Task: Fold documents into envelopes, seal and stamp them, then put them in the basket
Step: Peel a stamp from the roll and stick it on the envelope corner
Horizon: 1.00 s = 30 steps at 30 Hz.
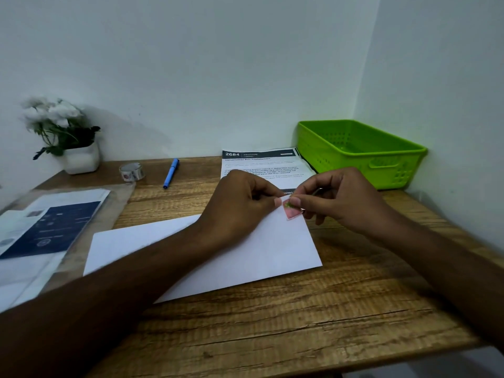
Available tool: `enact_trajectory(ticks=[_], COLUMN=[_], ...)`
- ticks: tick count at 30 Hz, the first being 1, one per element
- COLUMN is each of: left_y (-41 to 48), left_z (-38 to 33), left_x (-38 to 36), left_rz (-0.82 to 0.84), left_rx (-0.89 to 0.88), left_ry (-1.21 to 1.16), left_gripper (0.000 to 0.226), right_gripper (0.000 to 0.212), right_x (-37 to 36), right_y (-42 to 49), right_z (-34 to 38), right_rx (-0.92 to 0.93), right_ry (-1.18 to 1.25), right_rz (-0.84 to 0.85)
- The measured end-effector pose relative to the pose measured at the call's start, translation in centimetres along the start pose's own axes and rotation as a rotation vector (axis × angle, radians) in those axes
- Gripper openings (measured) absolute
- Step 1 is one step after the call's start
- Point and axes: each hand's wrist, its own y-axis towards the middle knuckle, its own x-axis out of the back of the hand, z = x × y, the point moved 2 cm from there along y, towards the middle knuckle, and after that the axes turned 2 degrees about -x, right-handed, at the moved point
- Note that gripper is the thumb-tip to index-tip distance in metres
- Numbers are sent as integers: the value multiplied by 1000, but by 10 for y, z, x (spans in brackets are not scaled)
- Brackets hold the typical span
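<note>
Up close, a small pink paper stamp with a green blotch (291, 210), right at the far right corner of the flat white paper envelope (245, 255). Pinched from both sides: left hand (245, 203) on its left edge, thumb and forefinger pressed together, other fingers curled under; right hand (341, 200) on its right edge, fingertips nipped tight. Stuck down or not, cannot tell.

Envelope askew in the middle of the wooden worktop (300, 323), left forearm across it. Just beyond the hands, a printed white document with a black header (261, 163), partly hidden. In the far right corner, a bright green perforated plastic basket (360, 151). Toward the far edge, a blue pen (171, 173) and a small roll of printed tape (131, 172). Far left corner, white flowers in a white pot (81, 159). Along the left edge, a clear plastic sleeve of papers (54, 227).
</note>
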Motion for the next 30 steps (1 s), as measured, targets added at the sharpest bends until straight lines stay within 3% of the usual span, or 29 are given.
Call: enact_trajectory(ticks=[13, 21, 26, 30], left_y=[-1, -2, -1, 0], left_z=[-1, -3, -3, -3], left_x=[-1, -1, -1, 0], left_rz=[-13, -23, -38, -49], left_rx=[4, -19, -34, -49], left_ry=[-5, -38, -4, 7], left_gripper=[12, 6, 6, 9], right_gripper=[4, 24, 19, 39], right_x=[-5, -9, -10, -9], right_y=[0, -5, -7, -5], right_z=[-4, 2, 5, 3], right_rx=[37, 82, 75, -34], right_ry=[-9, 1, 16, 121], right_rz=[-81, -122, -152, -207])
